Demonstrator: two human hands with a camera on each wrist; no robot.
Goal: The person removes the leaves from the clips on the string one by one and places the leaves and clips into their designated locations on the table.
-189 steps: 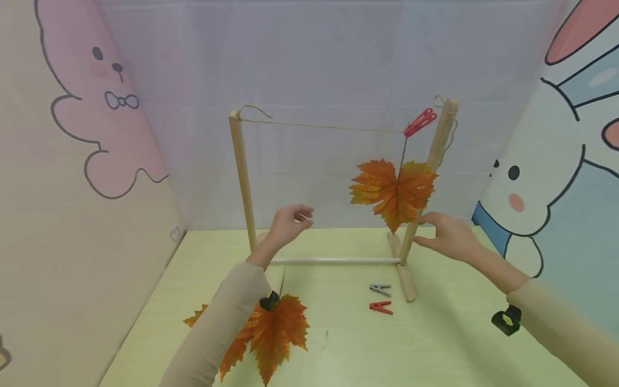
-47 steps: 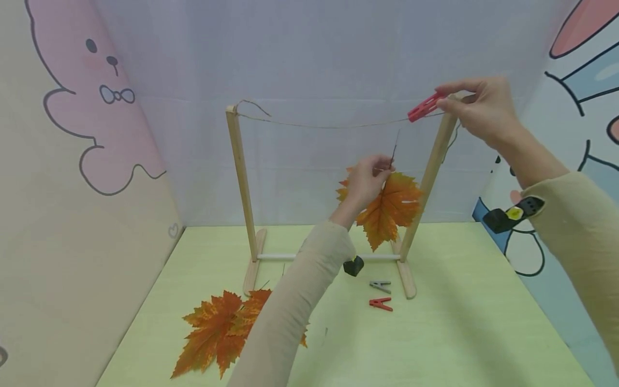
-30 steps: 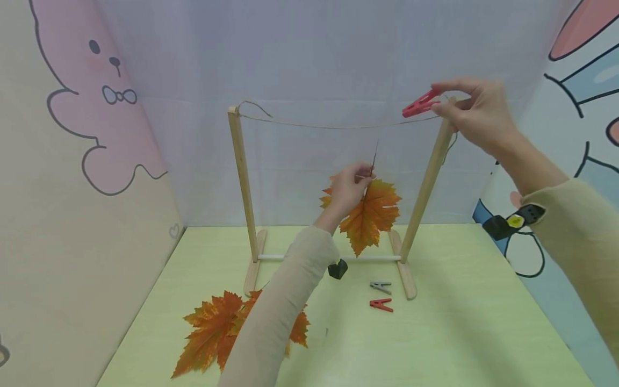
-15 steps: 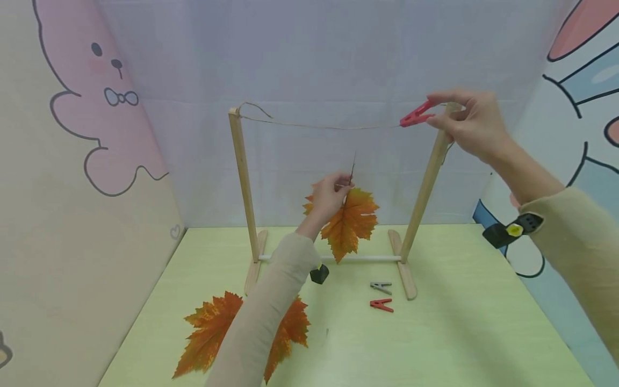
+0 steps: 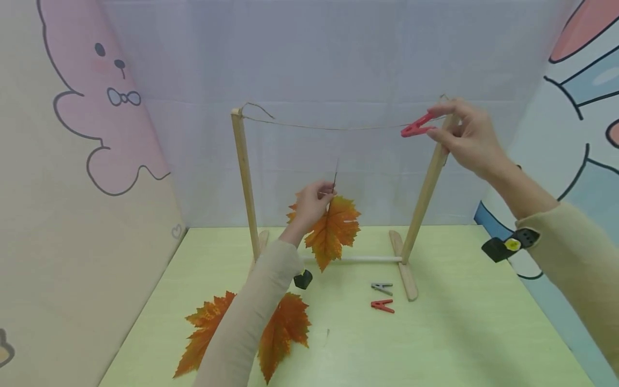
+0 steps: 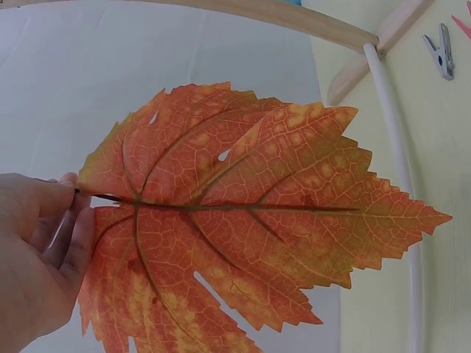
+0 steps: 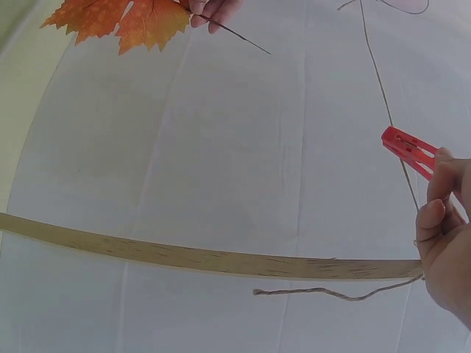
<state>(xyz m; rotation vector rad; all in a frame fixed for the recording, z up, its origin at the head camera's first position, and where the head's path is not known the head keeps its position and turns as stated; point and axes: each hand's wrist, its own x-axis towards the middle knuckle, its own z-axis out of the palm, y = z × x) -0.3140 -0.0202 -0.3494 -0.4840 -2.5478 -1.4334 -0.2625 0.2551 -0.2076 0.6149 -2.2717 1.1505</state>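
My left hand (image 5: 311, 204) pinches the stem of an orange artificial maple leaf (image 5: 333, 228), which hangs below the twine (image 5: 329, 129), apart from it. In the left wrist view the leaf (image 6: 243, 213) spreads broadly beyond my fingertips. Up by the right post, my right hand (image 5: 471, 137) pinches the handles of a red clothespin (image 5: 416, 129) between thumb and fingers. The clothespin (image 7: 408, 149) overlaps the twine (image 7: 379, 81) in the right wrist view; whether its jaws are around the line I cannot tell.
Wooden posts (image 5: 425, 193) and a white crossbar (image 5: 372, 259) form the stand. On the table (image 5: 435, 333) lie a grey clothespin (image 5: 382, 288), another red clothespin (image 5: 382, 306) and more maple leaves (image 5: 286, 328), partly hidden by my left sleeve (image 5: 251, 312).
Earlier the leaf hung from the red clothespin on the twine. Now it is off the clothespin, and my left hand has carried it left and down. My right hand, lower before, now holds the clothespin.
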